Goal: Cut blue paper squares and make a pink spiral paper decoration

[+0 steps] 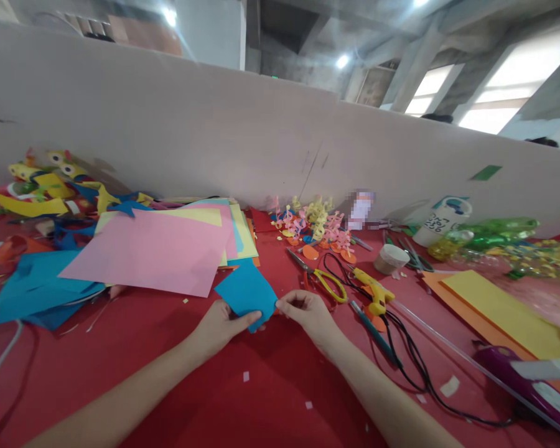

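Note:
A small blue piece of paper [246, 289], roughly square with one corner pointing up, is held above the red tabletop [205, 398]. My left hand [224, 325] grips its lower left part, with the thumb lying across the front near the bottom corner. At the right corner, my right hand [305, 311] pinches the paper between thumb and forefinger. Just behind it lies a stack of coloured sheets, topped by a large pink sheet [158, 249]. Yellow-handled scissors [324, 280] rest beyond my right hand.
On the right lie a yellow glue gun [376, 292] with a black cord, a teal marker [376, 333], a white cup [391, 258], yellow sheets [508, 311] and a purple tool [522, 373]. Blue paper [37, 286] and paper figures [51, 180] occupy the left. A pale partition [214, 130] stands behind.

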Motion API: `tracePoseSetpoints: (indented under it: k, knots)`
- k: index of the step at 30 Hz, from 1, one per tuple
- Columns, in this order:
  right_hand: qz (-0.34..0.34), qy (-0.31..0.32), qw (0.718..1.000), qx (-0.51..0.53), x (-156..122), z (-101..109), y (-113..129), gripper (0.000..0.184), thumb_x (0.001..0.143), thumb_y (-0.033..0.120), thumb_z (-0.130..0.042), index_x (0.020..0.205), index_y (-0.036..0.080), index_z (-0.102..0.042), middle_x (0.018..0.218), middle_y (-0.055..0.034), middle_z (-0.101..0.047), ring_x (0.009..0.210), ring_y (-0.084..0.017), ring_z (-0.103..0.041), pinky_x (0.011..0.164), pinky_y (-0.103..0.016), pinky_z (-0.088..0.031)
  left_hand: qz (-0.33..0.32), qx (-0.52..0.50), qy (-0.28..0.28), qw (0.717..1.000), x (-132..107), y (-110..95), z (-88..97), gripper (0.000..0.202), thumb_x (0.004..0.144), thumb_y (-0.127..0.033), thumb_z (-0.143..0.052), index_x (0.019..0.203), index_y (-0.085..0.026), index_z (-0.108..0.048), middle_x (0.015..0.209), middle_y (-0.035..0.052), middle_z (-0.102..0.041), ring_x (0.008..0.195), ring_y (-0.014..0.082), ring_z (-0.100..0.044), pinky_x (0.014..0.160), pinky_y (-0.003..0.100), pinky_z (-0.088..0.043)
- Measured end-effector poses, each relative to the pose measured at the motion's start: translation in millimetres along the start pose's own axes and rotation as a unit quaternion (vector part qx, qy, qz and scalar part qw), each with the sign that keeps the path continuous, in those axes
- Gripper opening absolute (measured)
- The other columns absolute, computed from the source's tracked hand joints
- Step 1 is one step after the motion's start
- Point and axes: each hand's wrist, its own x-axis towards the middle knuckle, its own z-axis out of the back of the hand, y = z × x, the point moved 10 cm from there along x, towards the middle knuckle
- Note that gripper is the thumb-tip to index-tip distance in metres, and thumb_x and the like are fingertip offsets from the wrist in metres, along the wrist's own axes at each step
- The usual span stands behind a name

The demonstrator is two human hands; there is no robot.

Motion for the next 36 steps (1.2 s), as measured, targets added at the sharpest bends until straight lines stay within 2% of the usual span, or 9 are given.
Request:
tracePoseSetpoints:
  k: [3,7,11,19,27,36]
  knots:
    - [-0.008,-0.007,1.0,0.016,-1,0,0,0.027,0.057,0.043,-0.076,0.058,0.018,-0.065,0.054,0.0015,-0.059,0.052,-0.011,-0.046,0.054,-0.025,-0.034,0.012,-0.022,-0.003,1.0,0,4,0.6,0.031,0.065,-0.036,-0.071,0.086,-0.014,-0.066,0.084,0.0085,-0.073,0.07,0.0227,-0.068,0.069,0.035,-0.053]
    - [-0.02,0.0,0.997,0.072,-2,-1,-2,0.029,0.06,0.045,-0.075,0.061,0.018,-0.067,0.058,0.0002,-0.061,0.055,-0.011,-0.047,0.058,-0.025,-0.037,0.001,-0.03,-0.001,1.0,1,5,2.1,0.028,0.067,-0.035,-0.071,0.084,-0.014,-0.065,0.079,0.0073,-0.073,0.065,0.0211,-0.068,0.067,0.034,-0.054]
    - [-0.054,0.013,0.988,0.142,-2,-3,-7,0.032,0.062,0.05,-0.073,0.066,0.018,-0.07,0.064,-0.0014,-0.065,0.06,-0.011,-0.051,0.065,-0.025,-0.04,0.003,-0.044,-0.012,0.999,1,6,5.6,0.027,0.069,-0.034,-0.07,0.087,-0.015,-0.063,0.083,0.0069,-0.073,0.066,0.02,-0.069,0.068,0.033,-0.054]
    - [-0.041,0.064,0.991,0.114,-3,-11,-7,0.027,0.062,0.043,-0.075,0.071,0.018,-0.072,0.069,-0.0014,-0.068,0.061,-0.01,-0.052,0.064,-0.024,-0.039,-0.001,-0.04,-0.004,0.999,2,5,4.1,0.028,0.069,-0.033,-0.07,0.089,-0.015,-0.063,0.083,0.0061,-0.072,0.066,0.0202,-0.068,0.067,0.034,-0.055]
    - [-0.005,0.037,0.998,0.047,0,-5,0,0.025,0.062,0.042,-0.074,0.065,0.018,-0.07,0.058,0.0002,-0.064,0.056,-0.011,-0.051,0.059,-0.024,-0.038,0.008,-0.029,0.001,1.0,1,6,2.1,0.027,0.067,-0.033,-0.071,0.085,-0.014,-0.064,0.082,0.0067,-0.073,0.068,0.0207,-0.068,0.068,0.034,-0.055]
    - [-0.01,0.031,0.998,0.047,-1,-4,2,0.019,0.06,0.036,-0.075,0.063,0.019,-0.068,0.057,0.0013,-0.064,0.055,-0.01,-0.052,0.058,-0.024,-0.04,-0.006,-0.018,0.016,1.0,3,7,0.5,0.025,0.069,-0.033,-0.069,0.086,-0.014,-0.064,0.08,0.0069,-0.072,0.067,0.0202,-0.068,0.068,0.034,-0.055]
